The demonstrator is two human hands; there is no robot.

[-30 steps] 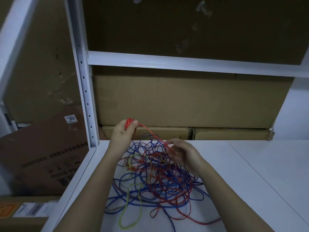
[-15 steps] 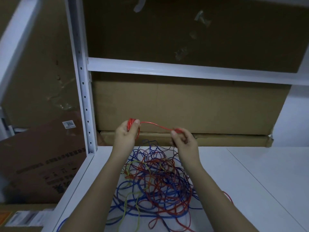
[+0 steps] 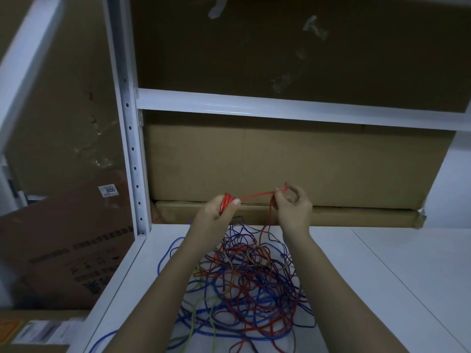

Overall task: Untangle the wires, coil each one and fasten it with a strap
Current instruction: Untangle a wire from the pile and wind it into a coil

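A small glossy red coil (image 3: 226, 203) is gripped in the left hand (image 3: 216, 215); its thin strand is pinched by the right hand (image 3: 293, 207) above the tangled wire pile (image 3: 244, 281), bottom cut off, on the white shelf (image 3: 382, 276).

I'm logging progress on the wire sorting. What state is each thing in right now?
Red wire: partly coiled, stretched between both hands.
Red coil: small, gripped in the left hand.
Right hand: pinches the red wire, raised.
Wire pile: red, blue and yellow still tangled on the white shelf.
Strap: none visible.
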